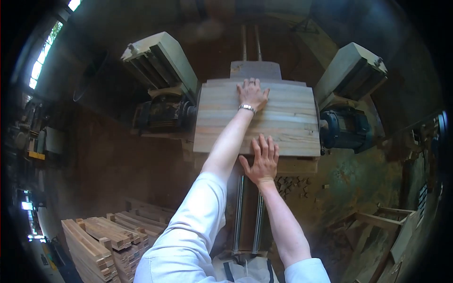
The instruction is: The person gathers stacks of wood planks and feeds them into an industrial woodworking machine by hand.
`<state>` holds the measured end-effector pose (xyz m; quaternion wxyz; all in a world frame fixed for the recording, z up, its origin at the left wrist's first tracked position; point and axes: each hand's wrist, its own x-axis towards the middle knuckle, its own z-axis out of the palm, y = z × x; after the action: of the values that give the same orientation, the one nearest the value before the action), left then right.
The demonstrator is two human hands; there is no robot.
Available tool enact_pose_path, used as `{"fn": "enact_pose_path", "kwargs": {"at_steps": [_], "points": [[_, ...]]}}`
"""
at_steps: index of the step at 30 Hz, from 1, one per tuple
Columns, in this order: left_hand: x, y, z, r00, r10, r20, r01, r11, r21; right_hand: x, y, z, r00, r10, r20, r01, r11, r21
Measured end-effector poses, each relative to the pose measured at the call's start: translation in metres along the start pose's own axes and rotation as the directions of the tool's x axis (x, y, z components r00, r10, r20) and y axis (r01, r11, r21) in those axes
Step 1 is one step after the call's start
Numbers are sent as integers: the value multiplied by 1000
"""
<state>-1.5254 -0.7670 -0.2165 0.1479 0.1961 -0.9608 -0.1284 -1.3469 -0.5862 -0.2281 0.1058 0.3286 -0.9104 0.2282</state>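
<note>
Right at the centre now, a broad pale wooden panel, lying flat and facing upward, with long bands of grain from side to side. Well out across it with the left hand, palm down near the far edge, open and unclenched, resting on the wood rather than gripping it. Down at the near edge with the right hand, open too, with fingers stretched forward onto the panel and thumb out to the side by the rim; no telling from here about any grip under that edge. On the left wrist, a metal band. Just past the far edge, a smaller flat plate. Close by at either end of the panel, a dark motor on the left and a blue motor on the right, each beside a pale, tilted housing, left housing and right housing. Out from under the near side toward the body, a pair of shiny metal rails. Over at lower left, stacked wooden pieces; at lower right, a wooden frame; and right of the rails, small dark bits scattered on the floor.
</note>
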Motion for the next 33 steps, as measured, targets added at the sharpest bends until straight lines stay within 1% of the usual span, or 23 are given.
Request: {"fn": "enact_pose_path", "kwargs": {"at_steps": [2, 7, 10, 13, 16, 19, 22, 23, 26, 27, 28, 29, 30, 31, 32, 33], "points": [[-36, 5, -5, 999, 13, -29, -13, 1000, 9, -35, -8, -12, 1000, -4, -16, 4, 1000, 19], [-140, 14, -29, 999, 47, -11, -47, 998, 32, -137, -36, -38, 1000, 1, 6, -1, 1000, -11], [-204, 21, -44, 995, 58, 83, -57, 998, -6, -196, -46, -57, 1000, -10, 17, 10, 1000, -2], [-267, 22, -51, 994, 95, 48, -92, 994, -66, -257, -65, -63, 1000, -9, 7, 9, 999, -33], [-341, 23, -61, 991, 126, 55, -122, 990, -66, -325, -83, -77, 999, 6, 38, -3, 998, -64], [-391, 22, -55, 970, 208, -129, -218, 974, -67, -371, -99, -88, 999, 19, 34, -18, 999, -46], [-422, 23, -66, 961, 272, -48, -275, 960, -62, -396, -108, -99, 997, 31, 75, -27, 999, -48], [-430, 22, -72, 957, 291, -14, -292, 955, -52, -397, -114, -111, 997, 28, 72, -27, 999, -22], [-447, 6, -94, 898, 427, 104, -420, 904, -83, -384, -78, -139, 975, -42, 216, -9, 974, 227], [-453, 3, -98, 877, 474, 82, -468, 880, -84, -370, -51, -147, 996, 57, 74, -68, 985, 161], [-458, 2, -103, 868, 490, 82, -484, 871, -83, -348, -19, -154, 987, 142, -82, -133, 986, 105], [-463, 1, -108, 856, 510, 86, -504, 860, -80, -322, 6, -170, 946, 253, -200, -276, 957, -94], [-467, 3, -113, 842, 530, 98, -525, 848, -79, -303, 35, -174, 897, 407, -174, -414, 910, -4], [-471, 5, -117, 844, 525, 114, -518, 851, -89, -291, 60, -177, 821, 556, -128, -551, 831, 77], [-476, 6, -117, 846, 519, 123, -509, 855, -105, -272, 72, -195, 672, 679, 295, -739, 640, 211], [-477, 6, -115, 847, 518, 123, -506, 855, -118, -259, 67, -203, 624, 685, 376, -772, 616, 161]]}}
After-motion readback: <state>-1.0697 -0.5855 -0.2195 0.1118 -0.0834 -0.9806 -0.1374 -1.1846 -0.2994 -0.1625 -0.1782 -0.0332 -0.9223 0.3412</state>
